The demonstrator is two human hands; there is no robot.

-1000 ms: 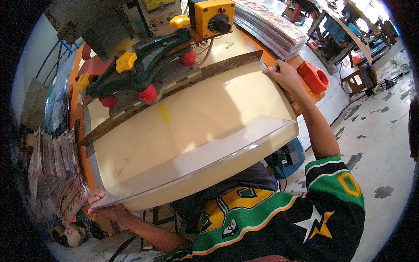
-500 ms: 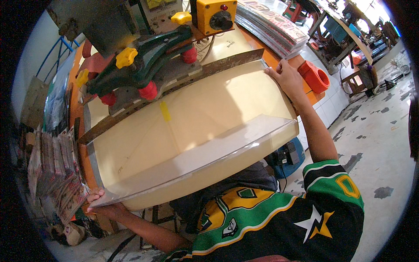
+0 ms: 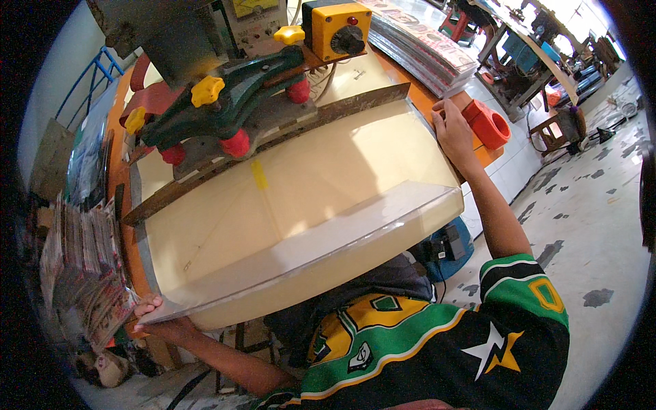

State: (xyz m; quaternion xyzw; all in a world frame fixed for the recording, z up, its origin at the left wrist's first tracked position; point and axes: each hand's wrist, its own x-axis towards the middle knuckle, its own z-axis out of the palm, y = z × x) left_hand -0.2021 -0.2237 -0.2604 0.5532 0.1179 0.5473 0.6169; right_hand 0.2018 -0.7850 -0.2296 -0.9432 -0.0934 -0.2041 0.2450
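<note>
Left hand [image 3: 152, 311]: at the near-left corner of the bench, fingers curled round the near-left corner of the clear plastic sheet [image 3: 301, 212], pinching its edge; thumb side partly hidden beneath the film.
Right hand [image 3: 452, 130]: at the far-right corner of the bench, palm down, fingers flat and spread on the sheet's far-right corner, just beside the metal bar [image 3: 273, 147]; whether it pinches the edge or only presses on it, I cannot tell.
Sheet: lies flat over the cream bench top [image 3: 328, 280], between the two hands, its long axis running from near-left to far-right; its far edge is tucked under the bar, its near edge hangs just over the bench's front edge.
Nearer hand: neither; each holds one opposite corner, so the sheet is stretched diagonally between them.
Arm pose: left forearm comes up from below the bench's front edge, elbow bent; right arm is stretched nearly straight along the right edge.
Beyond the bar: green clamp head [image 3: 225, 116] with red and yellow knobs, a yellow control box [image 3: 338, 29].
Left edge: stacks of printed packs [image 3: 82, 266].
Right corner: an orange tube [image 3: 488, 124] just beside the right hand.
</note>
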